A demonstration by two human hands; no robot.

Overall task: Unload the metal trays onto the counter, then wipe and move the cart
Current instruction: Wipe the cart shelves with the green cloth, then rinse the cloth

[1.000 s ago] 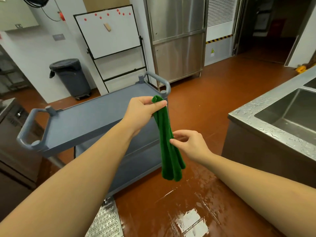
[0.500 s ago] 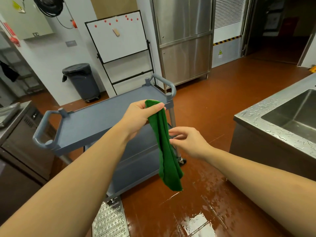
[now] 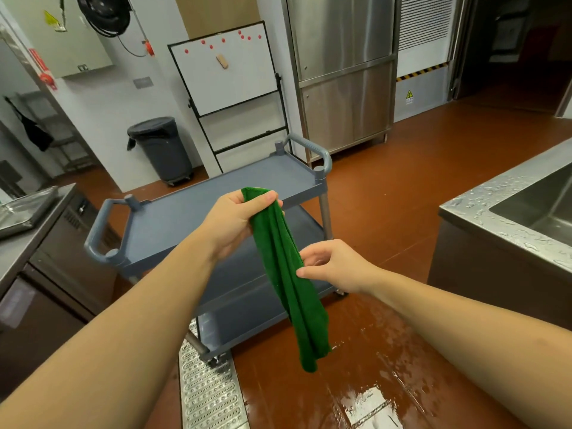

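Note:
A grey plastic cart (image 3: 198, 209) with three shelves stands ahead of me, and its top shelf is bare. My left hand (image 3: 235, 221) grips the top end of a green cloth (image 3: 288, 286), which hangs down in front of the cart as a long twisted strip. My right hand (image 3: 334, 267) is at the cloth's mid-length, thumb and fingertips pinching its right edge. A metal tray (image 3: 21, 212) lies on the steel counter (image 3: 18, 252) at the far left.
A wet steel sink counter (image 3: 495, 224) stands on the right. The red floor (image 3: 387, 366) near me is wet and shiny, with a metal drain grate (image 3: 207, 391) below the cart. Behind the cart are a grey bin (image 3: 161, 150), a whiteboard (image 3: 226, 72) and a steel cabinet (image 3: 343, 88).
My view has turned left, bringing the left counter and its tray into sight. Both hands stay on the hanging cloth, and the right hand has shifted slightly along it.

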